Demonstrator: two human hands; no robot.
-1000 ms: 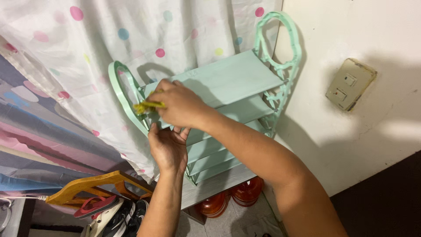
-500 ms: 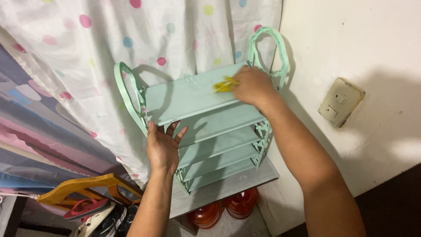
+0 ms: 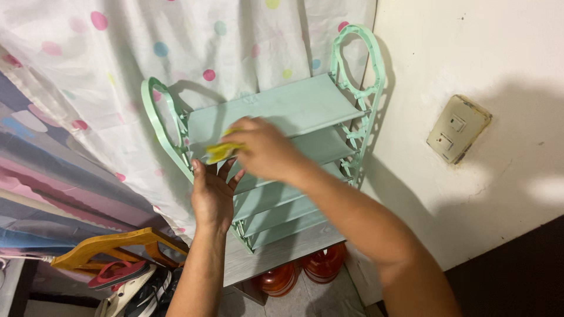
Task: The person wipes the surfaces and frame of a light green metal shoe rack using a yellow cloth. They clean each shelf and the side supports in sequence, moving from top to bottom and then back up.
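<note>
So the small yellow cloth [image 3: 222, 151] is bunched up in my right hand [image 3: 264, 149], fingers curled tight around it, pressed onto the front left part of the top shelf of this mint green plastic tiered rack [image 3: 276, 111]. My left hand [image 3: 211, 196] sits just below, fingers spread and palm flat against the rack's left front edge, holding nothing. Behind the rack hangs a white curtain with coloured polka dots [image 3: 176, 53]. Off to the right there's a cream wall switch plate [image 3: 457, 129]. Down by the floor: two red-orange round jars [image 3: 299, 273] under the rack, and a yellow wooden frame [image 3: 111, 246] with a red flip-flop [image 3: 117, 273] to the left.
</note>
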